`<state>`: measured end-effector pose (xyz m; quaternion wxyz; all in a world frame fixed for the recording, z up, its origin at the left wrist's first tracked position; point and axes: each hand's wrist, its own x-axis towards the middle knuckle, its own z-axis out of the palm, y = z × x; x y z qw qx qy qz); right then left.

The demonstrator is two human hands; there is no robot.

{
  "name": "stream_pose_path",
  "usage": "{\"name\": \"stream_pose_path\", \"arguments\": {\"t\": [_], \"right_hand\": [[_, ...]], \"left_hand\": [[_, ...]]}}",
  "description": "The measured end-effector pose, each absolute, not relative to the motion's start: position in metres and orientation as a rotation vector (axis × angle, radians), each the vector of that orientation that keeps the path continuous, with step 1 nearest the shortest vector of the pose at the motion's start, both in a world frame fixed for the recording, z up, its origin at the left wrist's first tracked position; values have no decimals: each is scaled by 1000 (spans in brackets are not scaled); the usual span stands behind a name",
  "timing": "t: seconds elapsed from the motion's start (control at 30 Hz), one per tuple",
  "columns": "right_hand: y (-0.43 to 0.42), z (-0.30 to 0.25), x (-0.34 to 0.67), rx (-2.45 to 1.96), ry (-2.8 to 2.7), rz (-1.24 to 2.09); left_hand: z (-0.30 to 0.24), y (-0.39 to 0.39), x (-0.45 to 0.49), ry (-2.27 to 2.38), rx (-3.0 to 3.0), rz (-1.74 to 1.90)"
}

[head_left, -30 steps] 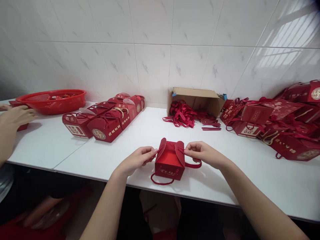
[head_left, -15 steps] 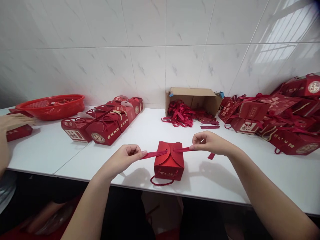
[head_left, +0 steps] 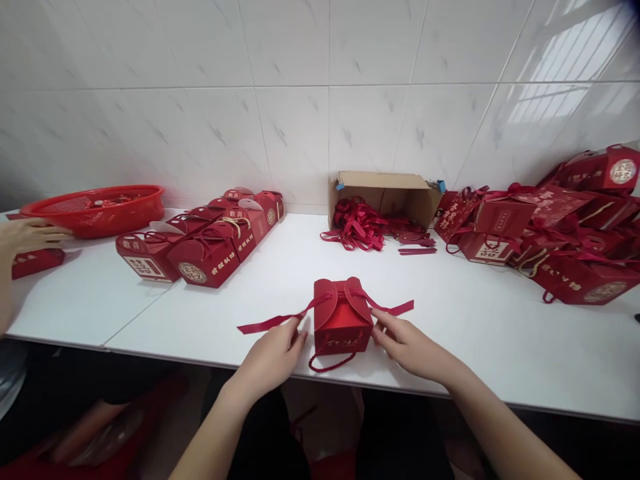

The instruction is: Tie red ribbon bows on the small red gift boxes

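Observation:
A small red gift box (head_left: 342, 321) with rounded top flaps and a cord handle stands near the front edge of the white table (head_left: 280, 273). A red ribbon (head_left: 270, 322) runs through its flaps, and both ends lie loose to the left and right. My left hand (head_left: 274, 359) rests at the box's left side with fingers stretched toward it, touching the ribbon. My right hand (head_left: 407, 345) is at the box's right side, fingers extended against it. Neither hand grips anything.
A row of finished red boxes (head_left: 200, 237) lies at the left. A cardboard box (head_left: 387, 195) spills red ribbons at the back. A pile of red boxes (head_left: 560, 227) fills the right. Another person's hand (head_left: 27, 235) reaches by a red basket (head_left: 97, 207).
Both hands let go of the taut ribbon ends and dropped to the box's sides. The ribbon now lies slack on the table.

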<state>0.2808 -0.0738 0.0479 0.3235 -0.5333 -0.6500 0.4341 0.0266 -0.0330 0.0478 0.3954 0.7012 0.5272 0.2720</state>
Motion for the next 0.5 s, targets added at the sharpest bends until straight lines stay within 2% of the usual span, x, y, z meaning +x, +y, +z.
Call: {"name": "stream_pose_path", "arguments": {"t": [0.1, 0.23, 0.37, 0.5], "right_hand": [[-68, 31, 267, -1239, -1071, 1258], [-58, 26, 261, -816, -450, 1386], [-51, 33, 267, -655, -173, 1419], [-48, 39, 273, -619, -110, 1355]], "left_hand": [[42, -28, 36, 1303, 1514, 911], [49, -27, 42, 917, 968, 1157], [58, -24, 41, 856, 666, 1371], [63, -19, 36, 883, 686, 1518]]}}
